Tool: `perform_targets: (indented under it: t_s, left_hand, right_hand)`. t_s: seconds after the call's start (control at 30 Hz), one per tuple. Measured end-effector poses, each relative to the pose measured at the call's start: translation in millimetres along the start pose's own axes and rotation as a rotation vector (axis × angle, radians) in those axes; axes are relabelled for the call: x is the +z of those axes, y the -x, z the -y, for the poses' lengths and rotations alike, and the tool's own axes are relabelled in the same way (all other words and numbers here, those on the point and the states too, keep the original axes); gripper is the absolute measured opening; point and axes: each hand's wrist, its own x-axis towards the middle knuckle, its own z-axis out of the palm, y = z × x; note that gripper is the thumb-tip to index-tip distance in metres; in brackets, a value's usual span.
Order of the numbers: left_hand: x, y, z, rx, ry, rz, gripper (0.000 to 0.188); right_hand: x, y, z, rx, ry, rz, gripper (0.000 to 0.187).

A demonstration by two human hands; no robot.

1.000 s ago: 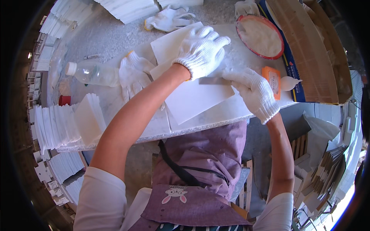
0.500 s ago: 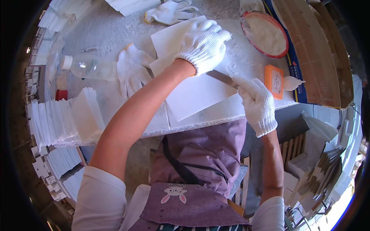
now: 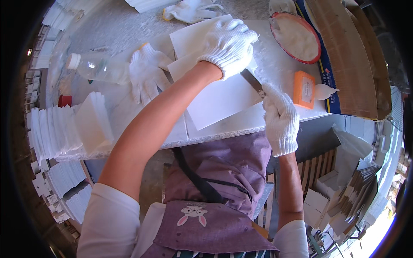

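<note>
Near the centre of the frame, a white rectangular panel [image 3: 219,103] lies on the pale worktable [image 3: 249,119]. My left hand [image 3: 228,48], gloved, rests over its upper part with fingers bent; I cannot tell whether they grip something or only press. My right hand [image 3: 280,116], right of centre and gloved too, grasps the lower end of a flat metal blade [image 3: 250,80], which slants up and left toward my other glove. The panel looks thin and stiff, so I judge it fairly light, smooth enough to slide under knitted cotton, and liable to chip at the corners; I'd hold it by two opposite edges. The blade seems rigid, best held where I have it.
</note>
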Motion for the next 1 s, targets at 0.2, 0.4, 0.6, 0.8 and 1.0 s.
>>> perform_targets:
  t_s: [0.2, 0.4, 0.6, 0.8, 1.0]
  left_hand:
    - [10.5, -0.1, 5.7, 0.010, 0.014, 0.019, 0.020]
    - [11.0, -0.4, 6.0, 0.015, 0.018, -0.022, 0.019]
    - [10.4, -1.3, 5.2, 0.022, 0.014, -0.015, 0.019]
    - [9.6, -0.8, 4.6, 0.011, -0.059, -0.052, 0.019]
    - [9.5, -1.2, 2.4, 0.001, -0.008, -0.043, 0.016]
  right_hand:
    - [-11.4, 5.6, -0.6, -0.016, 0.004, 0.161, 0.028]
    - [-18.9, -33.4, -5.2, -0.094, -0.017, 0.287, 0.027]
    - [-20.2, -31.6, -4.4, -0.163, 0.073, 0.266, 0.027]
    - [-13.2, -19.7, -0.1, -0.076, 0.017, 0.191, 0.026]
    - [-16.6, -27.0, -5.9, -0.172, 0.083, 0.196, 0.026]
